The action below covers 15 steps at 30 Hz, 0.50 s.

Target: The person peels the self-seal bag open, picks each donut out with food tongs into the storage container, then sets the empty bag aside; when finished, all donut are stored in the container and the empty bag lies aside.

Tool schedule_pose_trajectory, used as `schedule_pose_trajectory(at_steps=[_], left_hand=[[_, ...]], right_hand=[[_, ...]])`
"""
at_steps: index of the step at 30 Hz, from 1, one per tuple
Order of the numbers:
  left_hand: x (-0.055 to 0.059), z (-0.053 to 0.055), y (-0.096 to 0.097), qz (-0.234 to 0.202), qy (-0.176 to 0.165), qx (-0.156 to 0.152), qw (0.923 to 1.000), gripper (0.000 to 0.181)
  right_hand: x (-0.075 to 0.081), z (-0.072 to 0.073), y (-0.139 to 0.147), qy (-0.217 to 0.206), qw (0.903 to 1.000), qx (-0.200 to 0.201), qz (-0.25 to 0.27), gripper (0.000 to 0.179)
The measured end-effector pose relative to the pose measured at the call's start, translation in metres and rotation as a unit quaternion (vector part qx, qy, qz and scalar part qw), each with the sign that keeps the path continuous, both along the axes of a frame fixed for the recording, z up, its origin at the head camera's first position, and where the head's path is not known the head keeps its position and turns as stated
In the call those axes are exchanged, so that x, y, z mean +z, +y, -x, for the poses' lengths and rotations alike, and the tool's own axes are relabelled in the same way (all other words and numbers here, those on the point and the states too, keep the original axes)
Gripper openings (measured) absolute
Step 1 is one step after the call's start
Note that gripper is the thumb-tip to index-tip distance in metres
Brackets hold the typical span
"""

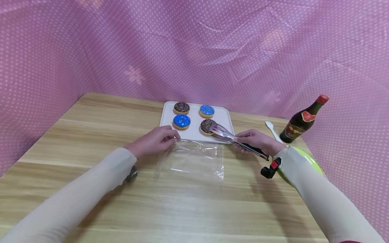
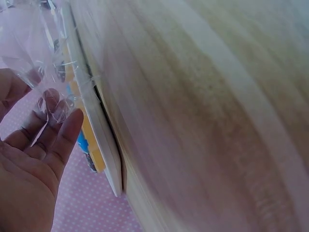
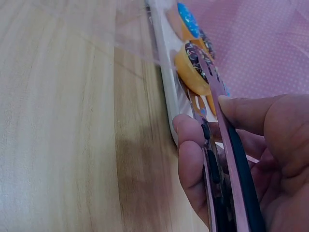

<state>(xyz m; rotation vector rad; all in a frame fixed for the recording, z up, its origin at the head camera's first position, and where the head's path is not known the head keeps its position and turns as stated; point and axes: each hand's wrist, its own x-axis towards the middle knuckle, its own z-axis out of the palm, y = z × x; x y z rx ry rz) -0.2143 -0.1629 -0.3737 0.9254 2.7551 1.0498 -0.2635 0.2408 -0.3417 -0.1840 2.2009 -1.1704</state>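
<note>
My left hand (image 1: 154,141) pinches a clear plastic bag (image 1: 194,158) near its upper left edge, at the front of a white tray (image 1: 196,135). The bag's crumpled film (image 2: 53,92) shows between the fingers in the left wrist view. My right hand (image 1: 256,141) grips metal tongs (image 1: 226,134) with black handles, thumb on the upper arm. Their slotted upper tip lies over a chocolate-topped donut (image 1: 206,125) with sprinkles; the lower tip sits low beside its base in the right wrist view. Another chocolate donut (image 1: 181,108) and two blue-topped donuts share the tray.
A dark bottle (image 1: 301,123) with a red cap stands tilted in view at the right. Beside it lies a white spoon (image 1: 272,131). A green plate (image 1: 307,158) is partly hidden under the right forearm. Pink dotted cloth (image 1: 194,50) hangs behind the wooden table (image 1: 146,209).
</note>
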Motion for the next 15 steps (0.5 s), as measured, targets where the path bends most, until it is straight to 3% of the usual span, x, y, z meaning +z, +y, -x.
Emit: schedule_pose_trajectory(at_steps=[6,15], left_hand=[[0.0012,-0.002,0.002,0.016,-0.011,0.004,0.9998,0.023],[0.0004,-0.0019,0.0035,0.016,-0.005,0.009,0.9998,0.026]], right_hand=[[0.0009,-0.0007,0.0,-0.01,0.9999,0.001,0.007,0.044],[0.001,0.0016,0.0064,0.011,0.9999,0.002,-0.006,0.046]])
